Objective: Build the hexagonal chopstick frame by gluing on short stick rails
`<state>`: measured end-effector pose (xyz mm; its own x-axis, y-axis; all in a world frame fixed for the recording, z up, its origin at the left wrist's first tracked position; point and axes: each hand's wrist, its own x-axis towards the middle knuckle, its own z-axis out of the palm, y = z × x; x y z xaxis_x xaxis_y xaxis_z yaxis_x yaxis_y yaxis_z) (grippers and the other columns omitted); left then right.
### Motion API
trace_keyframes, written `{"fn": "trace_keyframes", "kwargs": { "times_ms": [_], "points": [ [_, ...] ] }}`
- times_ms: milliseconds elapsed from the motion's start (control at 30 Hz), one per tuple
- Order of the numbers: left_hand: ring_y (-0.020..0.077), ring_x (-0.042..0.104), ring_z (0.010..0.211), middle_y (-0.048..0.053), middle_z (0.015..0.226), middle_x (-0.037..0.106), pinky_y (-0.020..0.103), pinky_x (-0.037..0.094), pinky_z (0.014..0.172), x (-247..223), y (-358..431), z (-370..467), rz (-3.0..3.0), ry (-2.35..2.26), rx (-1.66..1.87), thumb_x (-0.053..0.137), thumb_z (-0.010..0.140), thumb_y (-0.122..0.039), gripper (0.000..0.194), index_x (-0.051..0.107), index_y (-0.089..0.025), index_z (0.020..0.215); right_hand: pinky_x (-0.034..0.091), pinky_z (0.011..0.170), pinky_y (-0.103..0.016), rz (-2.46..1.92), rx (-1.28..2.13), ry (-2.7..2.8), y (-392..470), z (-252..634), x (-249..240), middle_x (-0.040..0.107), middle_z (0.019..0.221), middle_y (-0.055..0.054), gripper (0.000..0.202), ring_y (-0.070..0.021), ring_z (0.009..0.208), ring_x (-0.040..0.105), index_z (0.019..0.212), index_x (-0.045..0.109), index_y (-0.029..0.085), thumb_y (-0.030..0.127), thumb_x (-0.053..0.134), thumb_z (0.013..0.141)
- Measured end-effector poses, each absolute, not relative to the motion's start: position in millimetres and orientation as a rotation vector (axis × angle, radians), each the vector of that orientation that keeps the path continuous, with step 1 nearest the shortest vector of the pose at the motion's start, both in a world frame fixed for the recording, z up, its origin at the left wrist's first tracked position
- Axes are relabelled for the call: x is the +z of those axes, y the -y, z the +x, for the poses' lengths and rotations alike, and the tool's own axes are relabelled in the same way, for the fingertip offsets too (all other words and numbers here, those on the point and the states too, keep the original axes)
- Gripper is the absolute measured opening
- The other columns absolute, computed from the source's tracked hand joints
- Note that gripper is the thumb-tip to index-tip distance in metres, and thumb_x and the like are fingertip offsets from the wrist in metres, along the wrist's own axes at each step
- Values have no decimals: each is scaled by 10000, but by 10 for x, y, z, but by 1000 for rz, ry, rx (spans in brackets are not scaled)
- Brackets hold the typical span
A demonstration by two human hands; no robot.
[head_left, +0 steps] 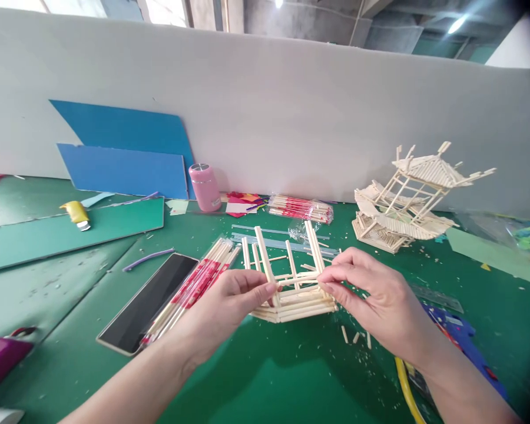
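Note:
A small frame model of pale wooden sticks (307,312) stands in front of me, with a layered base and several uprights. My left hand (242,294) is closed in a pinch at its front left post, thumb and forefinger around one end of a thin wooden stick (298,282). That stick lies level between the two front posts. At the right post (314,247), my right hand (368,288) pinches the other end. The fingertips hide both stick ends, so whether they touch the posts cannot be seen.
A pagoda model of sticks (417,200) stands at the back right. Left lie packaged sticks (194,282) and a phone (148,303); a blue glue gun (463,341) is by my right forearm. Behind are a pink flask (205,187) and another stick pack (300,208). Offcuts (355,337) litter the table.

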<state>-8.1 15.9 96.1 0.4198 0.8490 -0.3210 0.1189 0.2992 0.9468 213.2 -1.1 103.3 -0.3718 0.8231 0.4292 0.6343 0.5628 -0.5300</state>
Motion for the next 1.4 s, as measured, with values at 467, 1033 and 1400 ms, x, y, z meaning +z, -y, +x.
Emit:
{"fn": "trace_keyframes", "kwargs": {
  "times_ms": [467, 1033, 1400],
  "points": [
    [125, 499, 625, -12, 642, 599, 253, 363, 631, 972, -151, -85, 1162, -1059, 631, 610, 764, -379, 238, 659, -162, 681, 461, 660, -260, -1050, 178, 2134, -13, 2152, 891, 551, 828, -16, 172, -134, 772, 549, 943, 606, 229, 119, 543, 827],
    [128, 518, 642, -4, 678, 629, 248, 373, 635, 961, -145, -85, 1153, -1058, 630, 611, 766, -387, 234, 674, -165, 730, 461, 637, -257, -1057, 212, 2110, -27, 2148, 852, 531, 842, -19, 194, -128, 761, 541, 977, 605, 228, 121, 552, 824],
    [104, 469, 579, -33, 604, 571, 227, 329, 584, 981, -136, -86, 1151, -1026, 643, 599, 778, -365, 231, 656, -168, 672, 459, 640, -248, -1060, 226, 2124, -33, 2145, 862, 530, 850, -18, 224, -121, 771, 534, 1007, 603, 229, 106, 542, 829]
  ]
}}
